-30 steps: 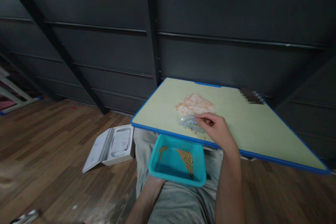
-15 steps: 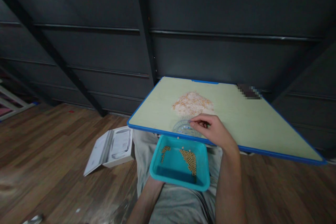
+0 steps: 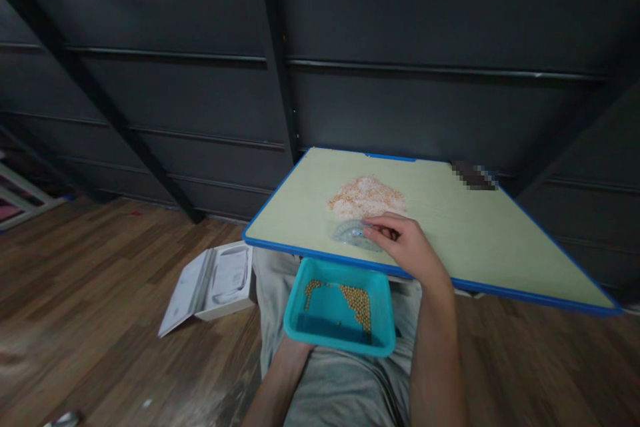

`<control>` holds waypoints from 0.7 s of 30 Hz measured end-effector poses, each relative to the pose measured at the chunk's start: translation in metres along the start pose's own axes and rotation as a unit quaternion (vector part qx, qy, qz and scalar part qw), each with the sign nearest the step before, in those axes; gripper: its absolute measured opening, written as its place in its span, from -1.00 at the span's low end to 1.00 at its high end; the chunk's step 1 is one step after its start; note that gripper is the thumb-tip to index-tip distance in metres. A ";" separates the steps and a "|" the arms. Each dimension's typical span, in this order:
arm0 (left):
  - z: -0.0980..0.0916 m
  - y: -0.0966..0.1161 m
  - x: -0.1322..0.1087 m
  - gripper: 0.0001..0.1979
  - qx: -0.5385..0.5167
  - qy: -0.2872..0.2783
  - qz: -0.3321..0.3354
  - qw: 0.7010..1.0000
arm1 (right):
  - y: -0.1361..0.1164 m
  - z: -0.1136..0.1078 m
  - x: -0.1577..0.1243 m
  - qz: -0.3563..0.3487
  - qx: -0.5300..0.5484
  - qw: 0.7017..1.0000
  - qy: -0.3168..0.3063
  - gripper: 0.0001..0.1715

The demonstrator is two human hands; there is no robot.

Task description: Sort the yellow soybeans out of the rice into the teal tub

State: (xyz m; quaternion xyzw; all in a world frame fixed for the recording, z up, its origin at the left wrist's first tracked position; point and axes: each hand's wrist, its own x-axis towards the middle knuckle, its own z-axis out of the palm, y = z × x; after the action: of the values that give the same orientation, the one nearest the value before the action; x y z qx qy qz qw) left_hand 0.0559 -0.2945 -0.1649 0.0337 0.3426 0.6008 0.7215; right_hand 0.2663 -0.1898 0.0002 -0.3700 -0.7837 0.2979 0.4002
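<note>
Pale green bench [image 3: 490, 240] edged in blue, set before dark wall. Heap of mixed grains [image 3: 367, 196] piled on bench toward near-left corner. Clear protractor [image 3: 353, 234] laid flat just before heap, near front edge. Wooden floor [image 3: 100, 293] below; opened white box [image 3: 210, 280] laid on floor left of bench.

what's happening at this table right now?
A seated person's right hand holds a clear protractor-like scraper flat on the blue-edged table, just in front of a mixed pile of rice and yellow beans. The left hand, mostly hidden, props a teal tray under the table's near edge; yellow beans already lie in it. An open white box lies on the wooden floor.
</note>
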 end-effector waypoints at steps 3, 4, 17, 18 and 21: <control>0.005 0.003 -0.007 -0.40 0.004 0.032 -0.014 0.999 | 0.005 0.001 0.002 -0.017 -0.026 0.998 0.052 -0.75; 0.006 0.003 -0.008 -0.41 0.005 0.038 -0.016 0.999 | 0.007 0.001 0.003 -0.021 -0.031 0.997 0.066 -0.76; -0.017 -0.006 0.011 -0.80 0.000 0.011 -0.016 1.000 | 0.013 0.000 0.004 -0.030 -0.037 0.994 0.094 -0.80; -0.017 -0.005 0.010 -0.80 0.000 0.005 -0.014 1.000 | 0.013 0.000 0.004 -0.031 -0.038 0.994 0.096 -0.80; -0.016 -0.001 0.004 -0.67 -0.002 -0.011 -0.007 1.000 | 0.014 0.000 0.005 -0.033 -0.041 0.993 0.103 -0.80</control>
State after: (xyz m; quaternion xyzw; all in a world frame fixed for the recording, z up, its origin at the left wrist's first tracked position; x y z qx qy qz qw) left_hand 0.0486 -0.2972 -0.1791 0.0363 0.3339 0.5964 0.7290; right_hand 0.2688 -0.1786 -0.0086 -0.3885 -0.7619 0.2122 0.4728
